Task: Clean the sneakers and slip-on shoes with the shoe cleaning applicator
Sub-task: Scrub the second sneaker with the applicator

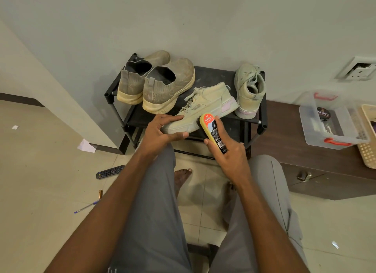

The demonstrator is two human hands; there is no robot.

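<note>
A pale laced sneaker lies on its side at the front of a low black shoe rack. My left hand grips its toe end, fingers on top and thumb under the sole. My right hand holds a yellow shoe cleaning applicator with its end pressed against the sneaker's sole edge. The second sneaker stands at the rack's right end, heel toward me. Two grey knit slip-on shoes with cream soles sit on the rack's left side.
A clear plastic box with red clips holds a polish tin on a dark wood cabinet to the right, beside a cream basket. On the tiled floor at left lie a remote, a pen and a battery. My knees and bare feet sit below the rack.
</note>
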